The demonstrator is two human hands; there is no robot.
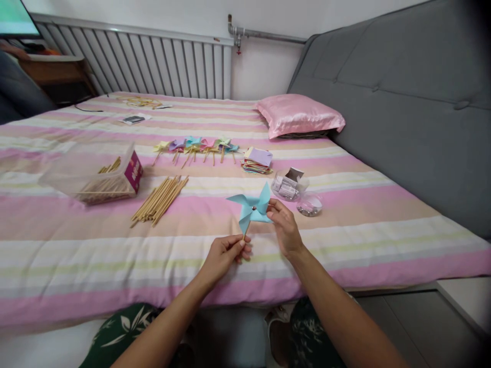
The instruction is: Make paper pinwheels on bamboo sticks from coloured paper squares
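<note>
Left hand (226, 254) is pinching the stick of a light-blue paper pinwheel (251, 207). Right hand (286, 227), half-open, is fingering one blade; tugging may tear it.

Btm of pinwheel stick (245, 234) hidden in left hand (224, 255), screen (15, 18) cut off top-left, jar (287, 186) contents unclear

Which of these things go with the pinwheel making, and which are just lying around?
Part of it: blue pinwheel in left hand and right hand, loose sticks, paper squares, finished pinwheels, clear tub.
Just lying about: pink pillow, small packet.
</note>
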